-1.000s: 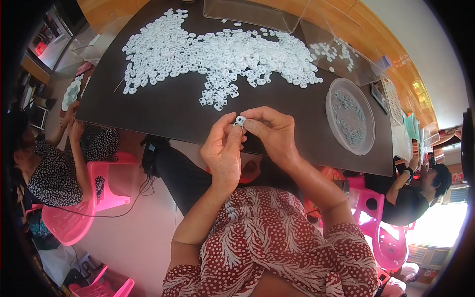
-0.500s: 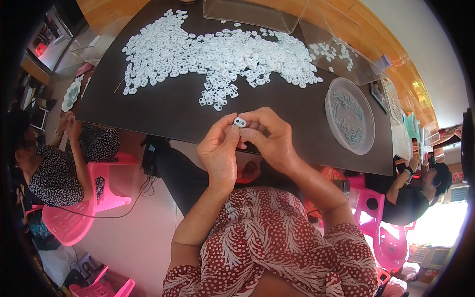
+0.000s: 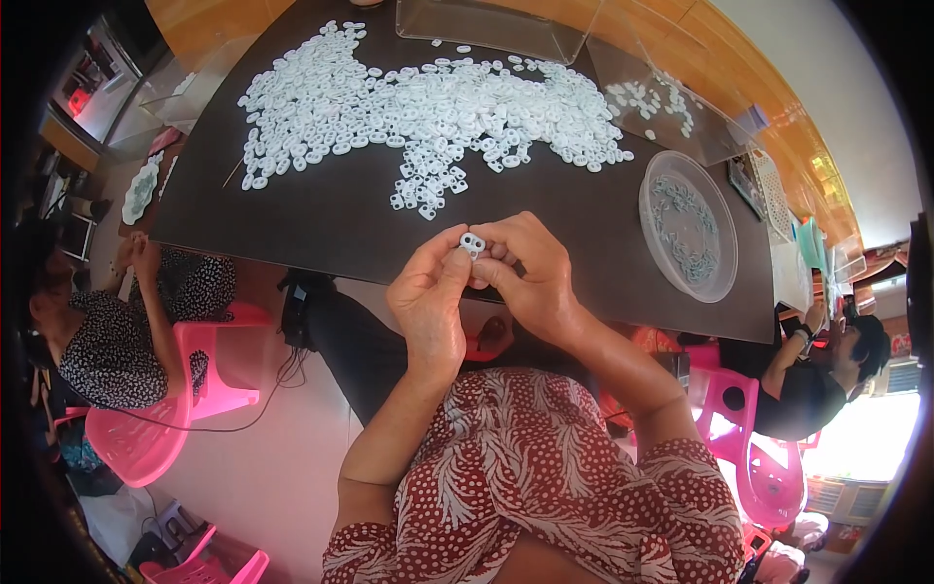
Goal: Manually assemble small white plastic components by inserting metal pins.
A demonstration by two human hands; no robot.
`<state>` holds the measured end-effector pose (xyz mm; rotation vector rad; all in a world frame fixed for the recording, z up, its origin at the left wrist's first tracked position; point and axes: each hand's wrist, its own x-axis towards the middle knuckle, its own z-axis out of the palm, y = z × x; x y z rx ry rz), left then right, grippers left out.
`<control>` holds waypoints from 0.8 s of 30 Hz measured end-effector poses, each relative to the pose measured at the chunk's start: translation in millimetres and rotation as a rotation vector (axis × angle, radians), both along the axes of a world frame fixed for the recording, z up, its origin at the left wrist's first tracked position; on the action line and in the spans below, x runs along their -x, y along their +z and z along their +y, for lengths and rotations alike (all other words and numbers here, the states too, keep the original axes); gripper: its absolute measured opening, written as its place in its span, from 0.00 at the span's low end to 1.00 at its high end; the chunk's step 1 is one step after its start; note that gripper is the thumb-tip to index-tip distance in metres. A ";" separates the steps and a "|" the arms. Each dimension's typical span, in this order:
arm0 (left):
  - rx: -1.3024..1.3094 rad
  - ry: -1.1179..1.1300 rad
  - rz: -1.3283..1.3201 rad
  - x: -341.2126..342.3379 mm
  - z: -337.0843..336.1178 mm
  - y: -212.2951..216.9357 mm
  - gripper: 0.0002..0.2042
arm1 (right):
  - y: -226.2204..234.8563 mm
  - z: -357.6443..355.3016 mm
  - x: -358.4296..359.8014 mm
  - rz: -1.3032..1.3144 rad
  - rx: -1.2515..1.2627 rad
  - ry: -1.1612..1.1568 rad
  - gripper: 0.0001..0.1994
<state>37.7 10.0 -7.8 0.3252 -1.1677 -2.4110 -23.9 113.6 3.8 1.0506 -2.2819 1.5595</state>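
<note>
Over the table's near edge, both hands meet around a small white two-holed plastic piece (image 3: 473, 242). My left hand (image 3: 431, 290) is closed, its thumb and fingertips pinching the piece from the left. From the right, my right hand (image 3: 530, 268) pinches the same piece, fingers curled and partly hidden behind it. Just beyond the fingertips lies a small cluster of similar white pieces (image 3: 426, 185), joining a big heap of white oval pieces (image 3: 467, 102) across the table. Whether a smaller part sits inside the held piece is too small to tell.
A round clear tub (image 3: 693, 282) holding small grey-green parts stands at the right of the dark table (image 3: 321, 219). Clear plastic bins (image 3: 506, 44) line the far edge. One person (image 3: 117, 341) sits at the left, another (image 3: 817, 375) at the right, both by pink chairs (image 3: 219, 360).
The held white piece has tilted slightly between my fingertips, and its two holes now show more squarely. Both hands stay in nearly the same place.
</note>
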 end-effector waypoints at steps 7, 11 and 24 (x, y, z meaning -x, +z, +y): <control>0.054 -0.033 0.028 1.1 -3.6 -12.7 0.11 | -0.3 1.4 -0.3 -0.031 -0.001 -0.022 0.12; 0.054 -0.031 0.033 2.6 -3.9 -11.9 0.11 | -0.3 1.8 -1.7 -0.066 0.021 -0.010 0.12; 0.272 0.004 0.093 1.1 -7.7 -18.2 0.12 | 2.0 0.9 -6.1 -0.151 0.046 0.018 0.11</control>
